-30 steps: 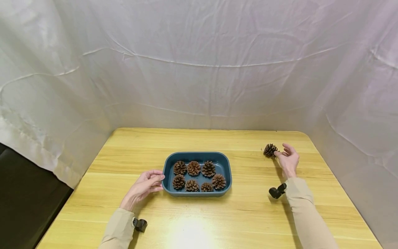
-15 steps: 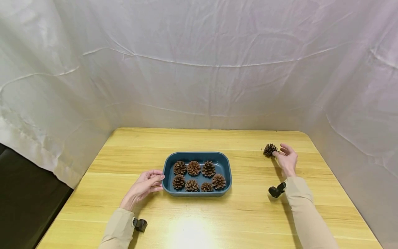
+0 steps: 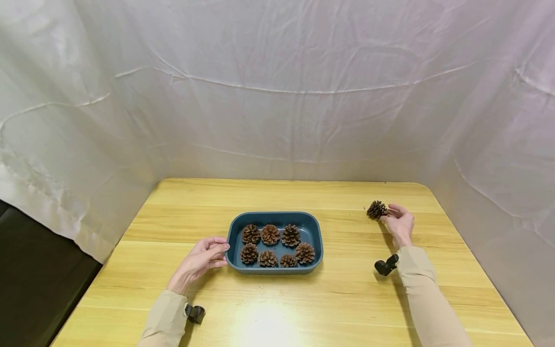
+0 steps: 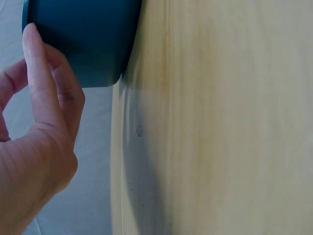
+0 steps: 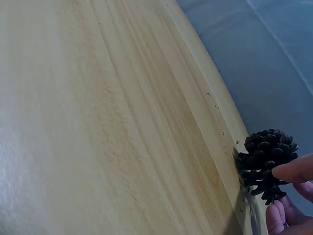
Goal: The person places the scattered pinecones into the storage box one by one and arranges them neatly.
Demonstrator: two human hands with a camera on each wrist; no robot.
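Here, dark brown pine cone, open scales, fingertip-touched

Tray sits mid worktop w/ seven pine cones in it, left hand touching its left end, lone pine cone well apart to the right near the far edge, right hand fingers touching it.
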